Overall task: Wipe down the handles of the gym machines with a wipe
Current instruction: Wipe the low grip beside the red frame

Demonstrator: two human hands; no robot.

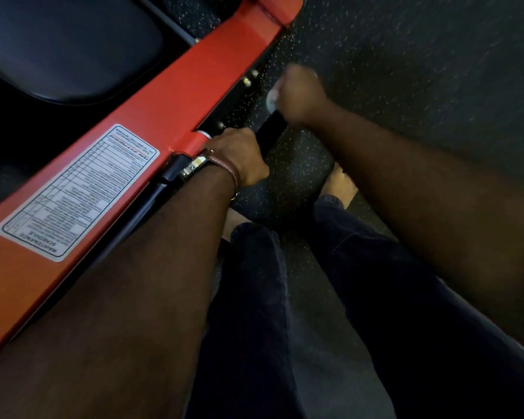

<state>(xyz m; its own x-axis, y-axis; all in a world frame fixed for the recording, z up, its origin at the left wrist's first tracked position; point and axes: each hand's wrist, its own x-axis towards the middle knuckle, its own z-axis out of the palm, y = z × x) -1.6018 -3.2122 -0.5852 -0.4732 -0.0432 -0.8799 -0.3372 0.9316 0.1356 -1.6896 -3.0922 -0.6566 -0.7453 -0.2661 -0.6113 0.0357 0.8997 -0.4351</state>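
Head cam looking down past both forearms at a red machine frame (164, 122) running diag from lower-left to top-centre.

Black handle (271, 133) sticks out from the frame's lower edge, over the dark speckled floor (406, 71).

L hand (236, 155): curled round the handle's near end, right by the frame, just beside a chrome collar (205, 135). Knuckles up, grip looks firm. Brown leather watch strap (224, 167) on that wrist, metal case (194, 167) facing the frame.

R hand (300, 92): fisted round the far end of the handle w/ a white wipe (272, 99) bunched inside. Wipe pokes out at the near side of the fist, touching the handle. Hand is motion-blurred, can't resolve individual fingers.

Hands apart, both on the same bar, short bare black section showing between them.

Other stuff:
- white maintenance schedule sticker (79, 192) on the red frame face, text upside-down to cam, fine print unreadable
- black seat pad (70, 46) upper-left, beyond the frame
- two bolt heads (250, 78) under the frame edge, above the handle
- black bracket (173, 170) on the frame edge, next to the L wrist
- person's legs in dark trousers (285, 297) at bottom centre, a foot (339, 182) visible on the floor below the handle
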